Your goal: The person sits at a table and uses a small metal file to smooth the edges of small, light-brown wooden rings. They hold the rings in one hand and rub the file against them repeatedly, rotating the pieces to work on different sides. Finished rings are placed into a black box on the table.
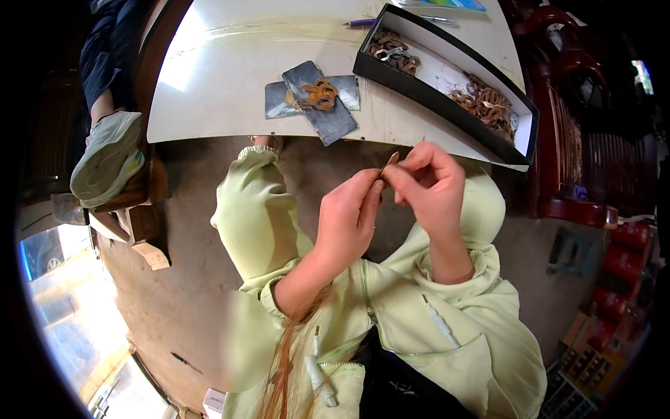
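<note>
My left hand (349, 213) and my right hand (434, 190) meet over my lap, just off the table's near edge. Fingertips of both pinch a small brown piece (393, 159), mostly hidden between them; its exact kind is not clear. Beyond them on the table, two dark grey rectangular slabs (336, 126) lie crossed, one on the other. On top rests a small heap of rusty orange-brown looped pieces (321, 94). To the right stands a long open black box with a white inside (436, 70), holding brown looped pieces (488, 105) at both ends.
The white table (223, 91) has a purple pen (359, 23) at its far side, partly behind the box. A person's leg and grey shoe (108, 157) are at the left. Dark red wooden furniture (558, 140) stands at the right.
</note>
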Available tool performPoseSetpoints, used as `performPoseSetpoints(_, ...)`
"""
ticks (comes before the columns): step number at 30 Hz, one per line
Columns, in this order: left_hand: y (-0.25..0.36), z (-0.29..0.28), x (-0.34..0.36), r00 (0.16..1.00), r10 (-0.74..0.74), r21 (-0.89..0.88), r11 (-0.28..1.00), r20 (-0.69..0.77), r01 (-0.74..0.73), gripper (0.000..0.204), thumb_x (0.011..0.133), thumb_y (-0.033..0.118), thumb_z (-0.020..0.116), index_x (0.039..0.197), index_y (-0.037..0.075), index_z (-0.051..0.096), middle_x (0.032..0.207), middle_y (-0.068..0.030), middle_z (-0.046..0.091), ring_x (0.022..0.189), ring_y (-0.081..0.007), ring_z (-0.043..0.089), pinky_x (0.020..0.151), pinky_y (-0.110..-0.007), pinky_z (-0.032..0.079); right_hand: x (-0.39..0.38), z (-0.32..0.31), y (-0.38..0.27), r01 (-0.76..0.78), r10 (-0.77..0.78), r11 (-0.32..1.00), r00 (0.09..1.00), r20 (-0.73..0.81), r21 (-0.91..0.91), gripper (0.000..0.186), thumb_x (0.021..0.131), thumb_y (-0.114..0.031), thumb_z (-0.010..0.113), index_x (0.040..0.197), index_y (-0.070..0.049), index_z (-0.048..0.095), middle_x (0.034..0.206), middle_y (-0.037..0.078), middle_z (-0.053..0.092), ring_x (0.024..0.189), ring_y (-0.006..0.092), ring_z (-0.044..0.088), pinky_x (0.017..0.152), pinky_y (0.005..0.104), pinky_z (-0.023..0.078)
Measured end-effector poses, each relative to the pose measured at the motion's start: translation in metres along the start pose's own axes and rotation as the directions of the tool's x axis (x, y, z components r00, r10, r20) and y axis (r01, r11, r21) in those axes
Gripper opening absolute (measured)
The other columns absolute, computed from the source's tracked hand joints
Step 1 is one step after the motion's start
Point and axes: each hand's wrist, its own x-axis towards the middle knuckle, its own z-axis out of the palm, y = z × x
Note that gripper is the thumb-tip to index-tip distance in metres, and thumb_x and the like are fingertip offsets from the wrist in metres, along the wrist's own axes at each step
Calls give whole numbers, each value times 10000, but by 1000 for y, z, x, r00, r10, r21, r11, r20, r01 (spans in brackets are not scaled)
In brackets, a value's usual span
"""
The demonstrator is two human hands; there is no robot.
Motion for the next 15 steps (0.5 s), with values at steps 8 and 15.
performPoseSetpoints(8,2,-3,2,1000,-10,-6,1000,16,10,86,901,30,526,970,3,569,668,-138,524,567,-260,536,531,-327,432,3,-1,2,1,-2,1000,1000,-28,-29,169,794,0,696,748,-36,537,678,3,589,535,28,539,471,161,416)
performPoseSetpoints(15,-1,0,1,1000,13,23,1000,-7,-13,86,912,49,518,970,4,563,691,-147,537,573,-273,541,535,-330,437,6,-1,-4,-16,16,1000,1000,-24,-7,173,800,3,689,752,-29,526,679,6,580,534,34,538,474,165,418)
